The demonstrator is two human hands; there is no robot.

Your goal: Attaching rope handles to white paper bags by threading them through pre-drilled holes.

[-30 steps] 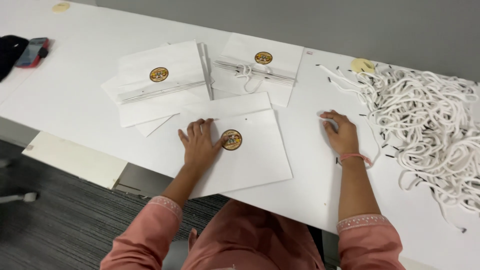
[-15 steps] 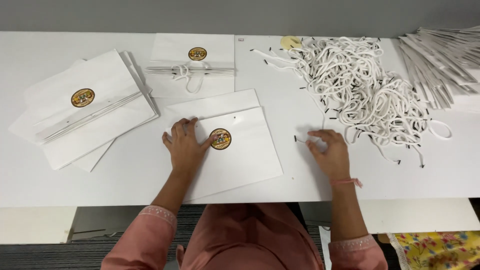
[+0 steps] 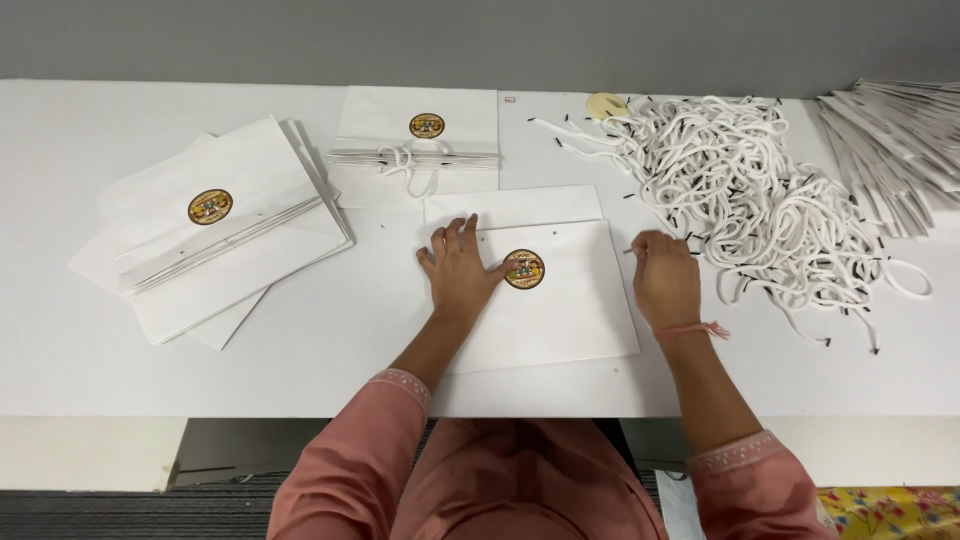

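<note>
Head view looks straight down on a white counter point(image 3: 120, 380) where a flat white paper bag point(image 3: 545, 300) with a round gold sticker lies directly in front of the person. Left hand point(image 3: 458, 272) rests flat on it, fingers spread and holding nothing, its weight pinning the bag so it cannot slide. Right hand point(image 3: 665, 280) sits at the bag's right edge with the fingers curled into a loose closed grip, apparently pinching the tip of a white cord; whether it truly has hold of one I cannot tell for certain. That hand lies just beside the heap of white cord handles point(image 3: 760, 190), piled within easy reach on the right. A finished bag with cord already tied point(image 3: 420, 150) lies beyond, and a stack of similar bags point(image 3: 225, 225) sits well to the left, clear of the working spot. More folded bags point(image 3: 890, 140) fan out at far right.
</note>
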